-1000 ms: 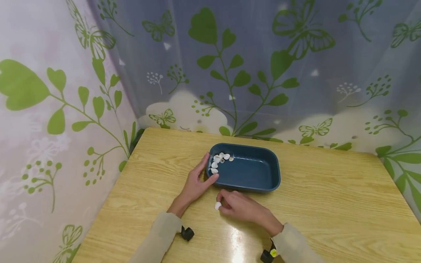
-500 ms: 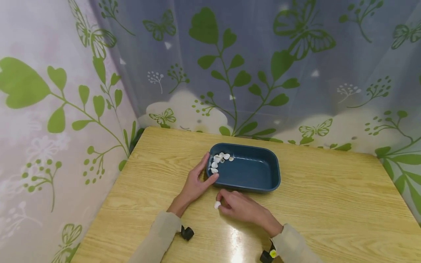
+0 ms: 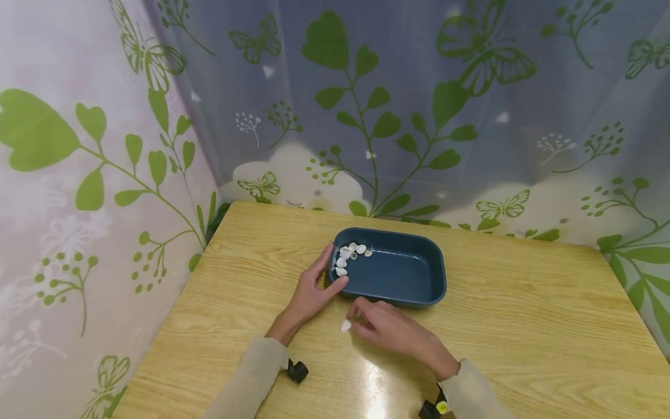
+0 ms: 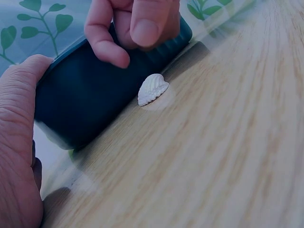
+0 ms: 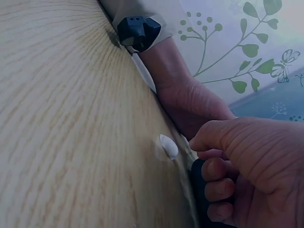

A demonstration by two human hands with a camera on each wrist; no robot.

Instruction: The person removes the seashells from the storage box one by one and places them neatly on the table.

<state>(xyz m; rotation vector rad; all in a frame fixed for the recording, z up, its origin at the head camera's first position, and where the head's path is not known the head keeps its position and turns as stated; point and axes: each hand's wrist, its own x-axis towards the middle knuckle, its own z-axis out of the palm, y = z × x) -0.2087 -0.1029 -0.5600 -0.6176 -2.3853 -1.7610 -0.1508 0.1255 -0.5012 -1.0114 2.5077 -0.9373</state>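
Note:
In the head view, a blue plastic tub (image 3: 398, 273) stands on the table with several white shells (image 3: 342, 262) along its left end. My left hand (image 3: 309, 294) holds the tub's left end, thumb over the near corner and fingers along the side. A single ribbed white seashell (image 4: 153, 89) lies on the wood in front of the tub, clearly seen in the left wrist view. Beside that shell is my right hand (image 3: 389, 326), fingers loosely bent, holding nothing. The right wrist view shows a gap between its thumb and the shell.
The wood-grain table (image 3: 523, 314) extends to both sides of the tub. Behind it hangs a curtain (image 3: 408, 116) printed with leaves and butterflies, and another patterned sheet (image 3: 104, 233) borders the left. Each wrist carries a small black camera (image 3: 298, 372).
My right hand has let go of the seashell and drawn slightly right, leaving the shell on the table. The left hand and the tub have stayed put.

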